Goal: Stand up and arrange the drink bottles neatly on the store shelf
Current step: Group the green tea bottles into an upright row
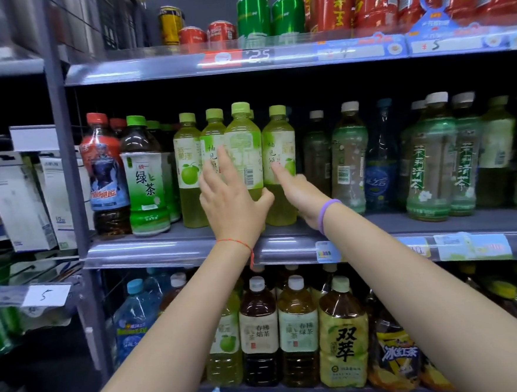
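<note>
Both of the person's arms reach into the middle grey metal shelf [175, 250], where a cluster of pale green plastic drink bottles with lime caps stands upright near the front edge. The left hand [231, 203] is wrapped round the lower body of the centre pale green bottle [244, 154], thumb on its right side and fingers spread up across the label of its left neighbour. The right hand [300, 194] lies open, fingers stretched out against the label of the next pale green bottle [279, 163]; whether it presses or merely touches I cannot tell from here. The held bottle shows its barcode forward, so it looks due a turn. The bottles stand touching, and a quick twist or shove could tip a neighbour, perhaps over the shelf's front edge.
</note>
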Available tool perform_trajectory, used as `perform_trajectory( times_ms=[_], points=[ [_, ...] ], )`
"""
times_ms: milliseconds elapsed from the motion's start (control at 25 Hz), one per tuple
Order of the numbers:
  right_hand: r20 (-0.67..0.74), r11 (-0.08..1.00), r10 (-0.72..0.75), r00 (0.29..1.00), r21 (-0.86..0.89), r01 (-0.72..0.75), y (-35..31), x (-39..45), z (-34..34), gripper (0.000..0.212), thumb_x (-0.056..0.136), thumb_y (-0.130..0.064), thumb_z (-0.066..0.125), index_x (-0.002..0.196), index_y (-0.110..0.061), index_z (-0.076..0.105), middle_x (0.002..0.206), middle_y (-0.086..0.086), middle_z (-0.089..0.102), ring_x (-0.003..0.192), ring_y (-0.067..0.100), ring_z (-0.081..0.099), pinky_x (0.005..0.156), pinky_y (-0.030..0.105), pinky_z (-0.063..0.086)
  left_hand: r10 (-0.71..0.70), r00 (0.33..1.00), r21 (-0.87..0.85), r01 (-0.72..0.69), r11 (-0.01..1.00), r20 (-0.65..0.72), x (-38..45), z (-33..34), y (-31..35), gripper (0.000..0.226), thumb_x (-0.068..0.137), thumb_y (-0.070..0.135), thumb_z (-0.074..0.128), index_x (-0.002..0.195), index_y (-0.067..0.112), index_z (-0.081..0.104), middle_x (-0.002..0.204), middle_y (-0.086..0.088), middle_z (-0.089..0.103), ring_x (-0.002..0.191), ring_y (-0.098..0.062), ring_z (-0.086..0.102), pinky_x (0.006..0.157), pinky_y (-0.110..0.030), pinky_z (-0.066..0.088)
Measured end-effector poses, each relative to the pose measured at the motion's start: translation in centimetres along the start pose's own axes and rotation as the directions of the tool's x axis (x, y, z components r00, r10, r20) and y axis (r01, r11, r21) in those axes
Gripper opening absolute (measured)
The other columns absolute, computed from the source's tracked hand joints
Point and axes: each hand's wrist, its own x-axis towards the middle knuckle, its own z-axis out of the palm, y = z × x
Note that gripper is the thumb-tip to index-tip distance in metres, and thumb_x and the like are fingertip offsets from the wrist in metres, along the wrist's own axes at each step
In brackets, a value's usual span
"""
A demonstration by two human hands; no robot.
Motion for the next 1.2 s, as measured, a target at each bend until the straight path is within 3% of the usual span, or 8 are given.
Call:
perform_trajectory(
  times_ms=[200, 400, 520, 640, 760, 920, 1040, 1200],
  points=[
    [0.032, 0.997, -0.047, 0.998, -0.061, 0.049, -0.1, 0.6, 2.0, 0.101, 0.084, -0.078, 0.043, 0.155, -0.01, 0.017, 0.149, 0.002, 0.042, 0.134, 0.025, 0.044, 0.112, 0.041, 0.034, 0.073, 0.997, -0.053, -0.072, 0.996, 0.003, 0.1, -0.3, -1.4, 0.092, 0.086, 0.028, 0.061, 0.157, 0.023, 0.002, 0.156, -0.024, 0.02, 0.143, -0.04, 0.026, 0.107, -0.049, 0.038],
    [0.143, 0.998, -0.046, 0.989, -0.031, 0.051, -0.1, 1.3, 3.8, 0.11, 0.058, -0.082, 0.058, 0.148, -0.021, 0.037, 0.135, -0.004, 0.059, 0.117, 0.018, 0.059, 0.104, 0.042, 0.046, 0.094, 0.995, -0.022, -0.095, 0.995, -0.04, 0.1, -0.7, -1.3, 0.083, 0.083, 0.012, 0.054, 0.156, 0.022, 0.015, 0.156, -0.026, 0.018, 0.142, -0.042, 0.026, 0.108, -0.052, 0.037],
    [0.232, 0.985, -0.122, 0.965, -0.091, 0.147, -0.6, 0.7, 3.5, 0.048, 0.081, -0.049, 0.059, 0.122, -0.024, 0.064, 0.112, 0.001, 0.071, 0.104, 0.02, 0.067, 0.093, 0.039, 0.055, 0.188, 0.974, 0.065, -0.181, 0.981, -0.125, 0.2, -0.8, -0.7, 0.076, 0.077, 0.003, 0.047, 0.15, 0.019, 0.033, 0.159, -0.024, 0.016, 0.147, -0.042, 0.014, 0.118, -0.054, 0.02],
    [-0.006, 0.908, -0.272, 0.962, -0.334, 0.254, -0.7, -0.2, 1.1, 0.019, 0.088, -0.017, 0.054, 0.089, -0.01, 0.071, 0.094, 0.007, 0.072, 0.091, 0.025, 0.065, 0.076, 0.036, 0.051, 0.437, 0.871, -0.031, -0.454, 0.89, -0.224, 0.0, 0.1, 0.6, 0.053, 0.074, 0.002, 0.044, 0.124, 0.01, 0.061, 0.143, -0.022, 0.045, 0.135, -0.042, 0.04, 0.111, -0.055, 0.031],
    [-0.313, 0.801, -0.546, 0.777, -0.468, 0.375, -0.9, -2.2, -2.5, 0.015, 0.087, -0.01, 0.051, 0.086, -0.019, 0.064, 0.097, 0.002, 0.063, 0.084, 0.015, 0.055, 0.068, 0.025, 0.038, 0.461, 0.869, -0.269, -0.495, 0.826, -0.182, -0.5, 1.3, 3.4, 0.033, 0.077, 0.01, 0.043, 0.101, 0.009, 0.066, 0.097, -0.01, 0.063, 0.088, -0.031, 0.059, 0.07, -0.044, 0.049],
    [-0.583, 0.769, -0.628, 0.515, -0.567, 0.296, 0.3, -3.1, -8.3, 0.027, 0.083, -0.012, 0.057, 0.107, -0.011, 0.045, 0.109, 0.005, 0.042, 0.088, 0.026, 0.047, 0.067, 0.034, 0.037, 0.222, 0.95, -0.488, -0.09, 0.868, 0.22, -0.6, 3.8, 7.5, 0.027, 0.086, 0.014, 0.05, 0.111, 0.015, 0.061, 0.1, -0.003, 0.062, 0.093, -0.023, 0.058, 0.077, -0.035, 0.047],
    [-0.533, 0.842, -0.448, 0.718, -0.522, 0.138, 1.1, -2.5, -11.7, 0.049, 0.086, -0.027, 0.064, 0.123, -0.007, 0.038, 0.124, 0.012, 0.042, 0.109, 0.033, 0.047, 0.082, 0.037, 0.04, 0.099, 0.833, -0.479, 0.212, 0.852, 0.544, -0.3, 5.4, 10.3, 0.041, 0.091, 0.021, 0.05, 0.132, 0.016, 0.05, 0.118, -0.006, 0.061, 0.103, -0.024, 0.057, 0.088, -0.034, 0.046],
    [-0.219, 0.879, -0.184, 0.958, -0.473, 0.061, 2.0, -1.9, -13.9, 0.069, 0.09, -0.045, 0.065, 0.136, -0.002, 0.036, 0.121, 0.005, 0.051, 0.095, 0.022, 0.051, 0.077, 0.032, 0.042, 0.035, 0.756, -0.4, 0.305, 0.864, 0.654, -0.2, 6.9, 13.0, 0.056, 0.09, 0.02, 0.048, 0.144, 0.011, 0.036, 0.129, -0.011, 0.057, 0.111, -0.03, 0.058, 0.094, -0.041, 0.049]
  ],
)
